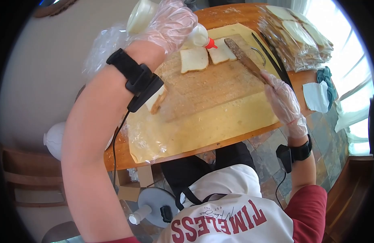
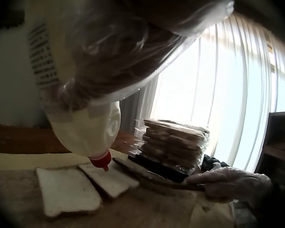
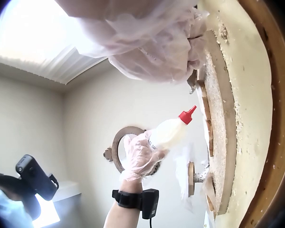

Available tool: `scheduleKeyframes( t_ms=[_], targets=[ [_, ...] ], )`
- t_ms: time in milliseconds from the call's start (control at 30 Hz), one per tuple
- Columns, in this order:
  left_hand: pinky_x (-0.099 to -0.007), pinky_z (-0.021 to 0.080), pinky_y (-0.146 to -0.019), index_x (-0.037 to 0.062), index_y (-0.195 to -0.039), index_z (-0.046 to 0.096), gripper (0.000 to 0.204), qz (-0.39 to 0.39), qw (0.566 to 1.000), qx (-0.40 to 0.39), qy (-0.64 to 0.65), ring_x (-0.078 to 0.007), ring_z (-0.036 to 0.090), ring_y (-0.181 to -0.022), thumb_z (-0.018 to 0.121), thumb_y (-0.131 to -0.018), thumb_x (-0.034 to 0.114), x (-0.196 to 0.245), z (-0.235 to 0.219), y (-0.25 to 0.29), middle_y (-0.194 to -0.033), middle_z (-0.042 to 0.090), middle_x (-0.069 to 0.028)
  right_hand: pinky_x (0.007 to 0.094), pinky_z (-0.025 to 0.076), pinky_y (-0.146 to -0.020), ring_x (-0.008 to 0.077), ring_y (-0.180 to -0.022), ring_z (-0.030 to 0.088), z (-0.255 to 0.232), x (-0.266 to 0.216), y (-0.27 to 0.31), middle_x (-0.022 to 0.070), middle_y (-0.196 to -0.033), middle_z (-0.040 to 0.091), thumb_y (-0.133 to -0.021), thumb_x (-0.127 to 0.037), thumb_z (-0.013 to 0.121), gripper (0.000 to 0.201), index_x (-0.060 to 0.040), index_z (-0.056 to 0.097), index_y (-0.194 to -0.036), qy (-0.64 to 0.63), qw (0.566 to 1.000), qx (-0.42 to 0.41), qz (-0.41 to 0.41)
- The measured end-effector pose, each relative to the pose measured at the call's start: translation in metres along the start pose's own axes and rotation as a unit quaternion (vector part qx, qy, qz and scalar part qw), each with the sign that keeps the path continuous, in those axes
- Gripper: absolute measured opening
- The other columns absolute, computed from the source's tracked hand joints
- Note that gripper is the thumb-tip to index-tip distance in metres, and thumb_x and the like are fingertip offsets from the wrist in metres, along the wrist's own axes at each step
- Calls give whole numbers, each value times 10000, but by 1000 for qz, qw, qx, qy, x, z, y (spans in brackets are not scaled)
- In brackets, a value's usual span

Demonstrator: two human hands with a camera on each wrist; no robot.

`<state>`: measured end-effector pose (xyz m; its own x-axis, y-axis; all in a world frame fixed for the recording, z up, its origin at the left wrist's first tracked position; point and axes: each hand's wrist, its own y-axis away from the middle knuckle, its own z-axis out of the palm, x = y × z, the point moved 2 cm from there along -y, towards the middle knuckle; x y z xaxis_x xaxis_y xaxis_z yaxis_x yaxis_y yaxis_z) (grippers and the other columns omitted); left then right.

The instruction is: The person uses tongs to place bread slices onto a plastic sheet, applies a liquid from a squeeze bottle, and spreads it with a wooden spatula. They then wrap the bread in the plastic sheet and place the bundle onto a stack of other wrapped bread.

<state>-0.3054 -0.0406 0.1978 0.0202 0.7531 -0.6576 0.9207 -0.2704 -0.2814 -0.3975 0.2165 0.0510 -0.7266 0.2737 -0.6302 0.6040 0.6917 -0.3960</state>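
In a thin clear plastic glove, my left hand [image 1: 170,26] grips an upside-down squeeze bottle [image 2: 85,126] of pale cream-coloured contents. Its red nozzle [image 1: 211,43] points down over two white bread slices lying side by side on the wooden board [image 1: 203,89]. The left slice [image 1: 194,60] lies flat, and the right slice [image 1: 222,52] is under the nozzle. My right hand [image 1: 285,99], gloved too, holds a long flat-bladed knife [image 1: 245,56] by its handle; the blade tip overlaps the right slice's edge in the head view. Another bread slice [image 1: 156,99] shows partly behind my left wrist.
Yellow paper [image 1: 211,121] lies under the board on the wooden table. At the back right stands a stack of bagged bread [image 1: 298,38]. Beside it lie a dark long-edged item [image 1: 276,60], a white cloth [image 1: 316,97] and a green cloth [image 1: 325,81]. Clear plastic bags [image 1: 104,48] lie left.
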Motion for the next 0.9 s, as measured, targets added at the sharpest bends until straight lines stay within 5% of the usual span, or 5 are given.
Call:
scheduleKeyframes(
  t_ms=[433, 533, 700, 833, 900],
  targets=[
    [-447, 312, -1053, 115, -820, 682, 195, -21, 1000, -8, -18, -230, 616, -888, 693, -657, 8, -10, -14, 11, -821, 675, -48, 394, 511, -686, 318, -807, 642, 9, -27, 7, 177, -980, 665, -846, -38, 561, 355, -16, 600, -1197, 176, 948, 78, -253],
    [-443, 304, -1060, 118, -827, 679, 200, -27, 999, -19, -17, -226, 615, -892, 693, -660, 9, -7, -12, 8, -825, 674, -46, 404, 500, -660, 322, -761, 634, -13, -26, 4, 183, -916, 661, -853, -45, 555, 367, -36, 596, -1218, 223, 968, -52, -104],
    [-438, 290, -1067, 123, -851, 675, 204, 0, 1000, 10, -13, -225, 612, -903, 687, -680, 12, -1, -7, 0, -852, 671, -41, 401, 482, -707, 306, -694, 623, 6, -7, -16, 170, -862, 659, -877, -43, 540, 398, -38, 547, -1275, 203, 976, -34, -66],
    [-462, 248, -1106, 110, -881, 673, 200, -19, 998, -56, -16, -233, 606, -919, 667, -705, 14, -2, -10, 2, -875, 669, -40, 399, 483, -656, 340, -639, 595, 5, -13, 11, 193, -801, 638, -855, 5, 560, 392, -51, 569, -1242, 109, 950, 117, -270],
    [-474, 231, -1123, 103, -890, 671, 199, -36, 995, -89, -21, -238, 604, -921, 660, -712, 16, -5, -12, 3, -882, 669, -41, 399, 483, -663, 336, -644, 599, -13, -23, 10, 189, -803, 643, -851, 9, 563, 387, -43, 569, -1235, 190, 968, 0, -162]
  ],
)
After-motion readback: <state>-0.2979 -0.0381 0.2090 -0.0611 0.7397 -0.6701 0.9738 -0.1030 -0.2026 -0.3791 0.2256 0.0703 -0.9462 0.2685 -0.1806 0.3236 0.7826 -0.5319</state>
